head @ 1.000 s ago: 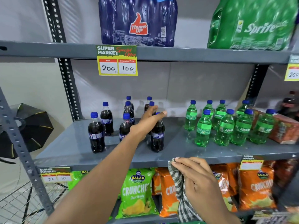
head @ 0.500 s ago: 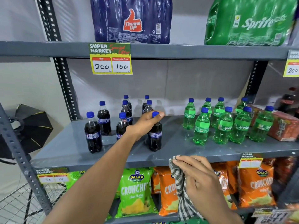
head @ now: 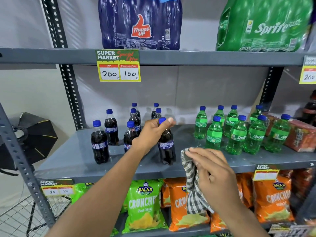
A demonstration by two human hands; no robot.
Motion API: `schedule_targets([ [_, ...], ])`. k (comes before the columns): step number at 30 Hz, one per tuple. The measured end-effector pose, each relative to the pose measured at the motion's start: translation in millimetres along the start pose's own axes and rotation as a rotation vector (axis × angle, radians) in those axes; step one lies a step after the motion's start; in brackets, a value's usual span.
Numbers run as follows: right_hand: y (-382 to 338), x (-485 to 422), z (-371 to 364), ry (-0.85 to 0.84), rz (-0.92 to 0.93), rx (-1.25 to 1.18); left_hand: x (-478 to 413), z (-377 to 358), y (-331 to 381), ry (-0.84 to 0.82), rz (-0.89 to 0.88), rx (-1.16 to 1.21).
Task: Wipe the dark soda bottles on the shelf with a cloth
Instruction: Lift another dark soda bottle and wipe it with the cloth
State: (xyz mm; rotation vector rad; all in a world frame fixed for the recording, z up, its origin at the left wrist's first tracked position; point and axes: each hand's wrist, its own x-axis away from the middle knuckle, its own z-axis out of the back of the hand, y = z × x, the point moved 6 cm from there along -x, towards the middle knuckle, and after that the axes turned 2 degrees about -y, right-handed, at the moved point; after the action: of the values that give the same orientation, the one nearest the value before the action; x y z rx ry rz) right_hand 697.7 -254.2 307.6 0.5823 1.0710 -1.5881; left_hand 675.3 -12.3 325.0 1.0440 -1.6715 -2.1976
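Several small dark soda bottles with blue caps stand on the grey middle shelf (head: 68, 161). My left hand (head: 152, 130) grips the neck of the front dark bottle (head: 166, 149), which stands near the shelf's front edge. My right hand (head: 212, 173) holds a grey-and-white checked cloth (head: 191, 185) just right of that bottle, at shelf-edge height, a little apart from it. Other dark bottles stand behind and to the left, one at the front left (head: 100, 144), one further back (head: 111, 128).
Green Sprite bottles (head: 236, 135) stand to the right on the same shelf, beside a red carton (head: 301, 135). Shrink-wrapped Thums Up (head: 140, 23) and Sprite packs (head: 263, 24) fill the shelf above. Chip bags (head: 145, 204) hang below. A wire basket (head: 20, 218) sits lower left.
My left hand has closed around the front dark bottle's neck and drawn it toward the shelf's front edge. My right hand with the cloth has risen to beside the bottle.
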Motion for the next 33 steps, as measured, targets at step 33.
schedule_targets([
  [33,-94.4,-46.7,-6.9,-0.230,0.403,0.451,36.3,-35.6,57.2,-0.210,0.105,0.771],
])
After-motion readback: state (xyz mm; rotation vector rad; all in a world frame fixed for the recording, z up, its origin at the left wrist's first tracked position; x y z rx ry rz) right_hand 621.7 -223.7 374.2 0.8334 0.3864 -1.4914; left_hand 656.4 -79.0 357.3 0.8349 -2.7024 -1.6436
